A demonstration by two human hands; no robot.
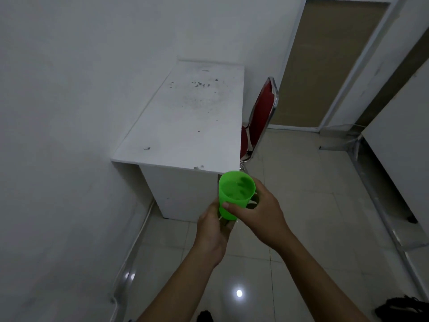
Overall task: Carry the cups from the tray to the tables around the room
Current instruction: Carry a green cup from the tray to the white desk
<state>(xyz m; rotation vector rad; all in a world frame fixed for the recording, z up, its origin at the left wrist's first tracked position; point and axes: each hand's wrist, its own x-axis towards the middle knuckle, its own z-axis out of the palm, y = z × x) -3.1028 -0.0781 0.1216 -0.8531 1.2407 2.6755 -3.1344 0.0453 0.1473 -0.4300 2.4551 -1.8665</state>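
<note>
A bright green plastic cup is held upright in front of me, just below the near right corner of a white table. My left hand supports the cup from below and on its left side. My right hand wraps the cup's right side, thumb across its front. The cup seems to hold clear liquid. No tray is in view.
The white table stands against the left wall, with dark specks on its top. A red chair with a chrome frame is tucked at the table's right side. A white partition stands at right. Glossy tiled floor lies below; a dark object sits bottom right.
</note>
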